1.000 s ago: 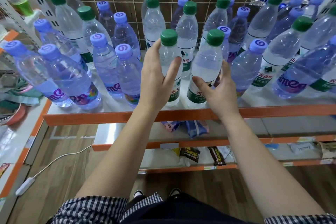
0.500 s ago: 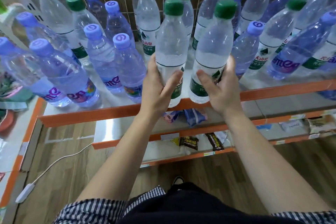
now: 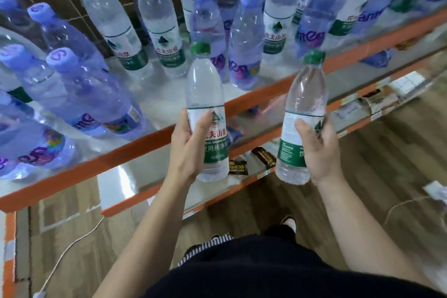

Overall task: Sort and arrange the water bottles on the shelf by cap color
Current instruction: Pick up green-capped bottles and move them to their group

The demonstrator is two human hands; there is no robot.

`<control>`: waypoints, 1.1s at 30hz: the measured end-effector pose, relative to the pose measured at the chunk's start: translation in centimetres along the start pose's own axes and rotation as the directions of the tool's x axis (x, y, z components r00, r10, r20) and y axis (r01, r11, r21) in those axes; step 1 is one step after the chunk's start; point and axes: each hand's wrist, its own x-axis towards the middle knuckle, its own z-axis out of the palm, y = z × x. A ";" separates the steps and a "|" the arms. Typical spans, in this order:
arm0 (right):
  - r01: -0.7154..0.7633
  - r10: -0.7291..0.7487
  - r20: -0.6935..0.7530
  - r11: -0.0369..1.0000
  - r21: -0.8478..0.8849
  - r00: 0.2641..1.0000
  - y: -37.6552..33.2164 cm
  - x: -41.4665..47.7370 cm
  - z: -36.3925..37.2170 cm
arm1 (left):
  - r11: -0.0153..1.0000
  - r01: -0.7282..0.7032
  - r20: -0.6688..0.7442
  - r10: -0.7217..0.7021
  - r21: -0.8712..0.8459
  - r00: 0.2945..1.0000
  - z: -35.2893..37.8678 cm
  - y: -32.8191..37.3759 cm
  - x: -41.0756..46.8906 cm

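Observation:
My left hand [image 3: 187,150] grips a clear green-capped bottle [image 3: 205,94] around its label, held upright in front of the shelf's edge. My right hand [image 3: 319,150] grips a second green-capped bottle [image 3: 306,94] the same way, to the right of the first. Both bottles are off the shelf [image 3: 154,106]. On it stand several purple-capped bottles [image 3: 79,84] at the left and middle [image 3: 244,38], and several green-capped bottles [image 3: 154,19] further back and to the right.
The shelf has an orange front lip [image 3: 96,159]. Lower orange-edged shelves [image 3: 242,181] hold dark snack packets [image 3: 238,167]. A white cable [image 3: 72,247] runs over the wooden floor at the left. A wire grid backs the shelf.
Both hands closed on the two front green-capped bottles, lifted them off the shelf and drew them back toward me. The view has tilted and shifted to the right.

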 end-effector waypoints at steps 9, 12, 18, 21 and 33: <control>-0.093 0.093 0.005 0.993 0.071 0.996 -0.4 6.2 -14.7 | 0.997 0.074 -0.007 -0.074 -0.011 0.997 15.9 -1.5 1.2; -0.089 0.088 0.020 0.993 0.080 0.996 -0.9 9.3 -19.6 | 0.998 0.056 -0.005 -0.056 -0.019 0.998 22.0 -1.3 1.9; -0.087 0.081 0.054 0.990 0.114 0.995 -1.1 16.2 -26.5 | 0.999 0.048 0.059 -0.047 -0.017 0.997 32.2 -0.5 4.9; -0.062 0.057 0.042 0.991 0.120 0.997 -1.0 20.4 -29.0 | 1.000 0.008 0.081 -0.007 -0.019 0.997 36.9 -0.2 7.7; 0.141 -0.127 -0.153 0.986 0.084 0.980 -2.1 38.1 -38.5 | 0.991 -0.101 0.278 0.123 -0.092 0.953 55.7 1.3 21.6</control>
